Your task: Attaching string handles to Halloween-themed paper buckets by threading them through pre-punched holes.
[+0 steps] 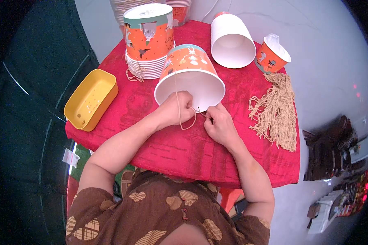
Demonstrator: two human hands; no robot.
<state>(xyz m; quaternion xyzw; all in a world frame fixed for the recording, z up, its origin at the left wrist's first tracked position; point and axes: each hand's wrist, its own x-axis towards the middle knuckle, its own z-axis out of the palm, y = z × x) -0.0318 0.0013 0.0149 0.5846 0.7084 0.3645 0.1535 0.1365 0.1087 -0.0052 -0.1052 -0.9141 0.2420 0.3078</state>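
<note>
Scanning from my remote seat, left to right across the red-covered worktop (151, 151): a yellow tray (103, 107) sits by the left edge, then a stack of paper buckets (151, 47), mouths down. On to the left hand (171, 109), its fingers curled at the mouth of the tilted bucket (190, 75) mid-worktop, a loop of string (182, 127) hanging beside them; the tips are partly hidden, so I can't tell if they grip. And here's the right hand (221, 124), fingers looking pinched on the string close to a small hole in the lower rim! I judge that bucket light, its walls stiff but likely to dent under a squeeze; I'd take it by the rim, clear of the hole. The string looks soft and limp, best pinched near its tip. Farther right, a white bucket (233, 41) lies on its side, a small cup (268, 60) beside it, and a loose string bundle (280, 110) spreads just nearer.
</note>
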